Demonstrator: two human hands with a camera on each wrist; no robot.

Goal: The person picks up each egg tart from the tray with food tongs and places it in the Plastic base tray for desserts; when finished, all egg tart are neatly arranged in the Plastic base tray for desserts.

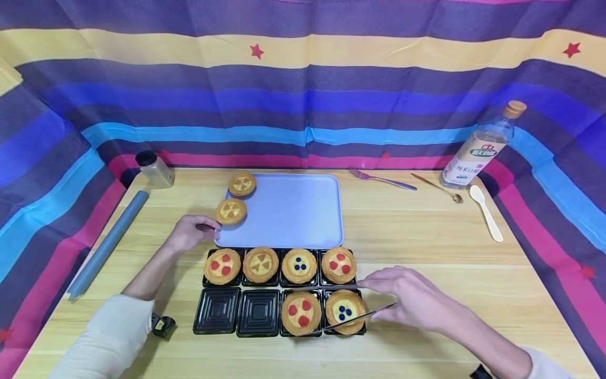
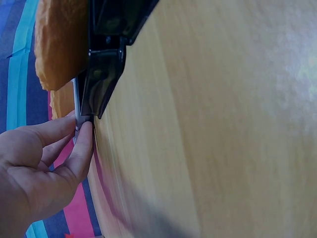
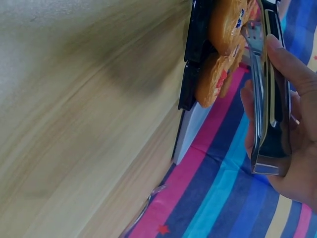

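My left hand (image 1: 189,231) pinches the near-left corner of the pale blue tray (image 1: 293,210) between thumb and fingers, as the left wrist view also shows. Two tarts with wedge-shaped toppings (image 1: 231,211) sit along the tray's left side. In my right hand (image 1: 412,297) is a pair of metal tongs (image 3: 267,94). Their arms lie on either side of a tart with red berries (image 1: 301,313) in the front row of black containers (image 1: 258,313); whether they squeeze it I cannot tell. Right of it is a tart with blueberries (image 1: 342,310), partly behind one tong arm.
Several topped tarts (image 1: 260,265) fill the back row of containers. The two front-left containers show their ridged bottoms. At the left are a grey-blue roll (image 1: 109,245) and a jar (image 1: 155,169); at the right, a fork (image 1: 381,179), thin spoon (image 1: 437,188), pale spoon (image 1: 486,213) and bottle (image 1: 478,150).
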